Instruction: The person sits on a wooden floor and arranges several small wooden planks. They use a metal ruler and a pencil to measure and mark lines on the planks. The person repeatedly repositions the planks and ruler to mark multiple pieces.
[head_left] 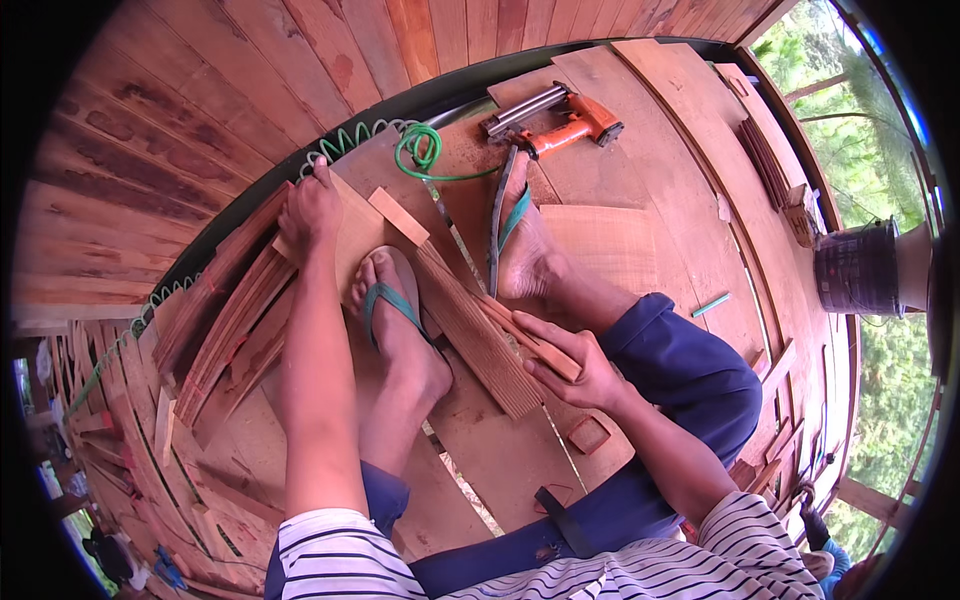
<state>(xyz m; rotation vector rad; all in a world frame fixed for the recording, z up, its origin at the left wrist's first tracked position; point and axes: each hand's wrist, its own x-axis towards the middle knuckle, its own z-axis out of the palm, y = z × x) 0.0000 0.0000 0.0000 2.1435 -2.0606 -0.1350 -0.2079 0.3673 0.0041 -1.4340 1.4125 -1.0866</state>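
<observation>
Dark bucket [855, 268], contents unclear; hands [588, 372] on wooden pieces [545, 350].

The left arm [325, 400] reaches nearly straight ahead, the left grip [312, 212] curled; the right arm [668, 442] slants inward, the right grip [580, 368] clenched, knees [735, 400] bent.

Striped shirt [640, 572] partly beyond lower edge

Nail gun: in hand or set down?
Set down: the orange nail gun lies on the wooden boards, away from both left hand and right hand.
</observation>
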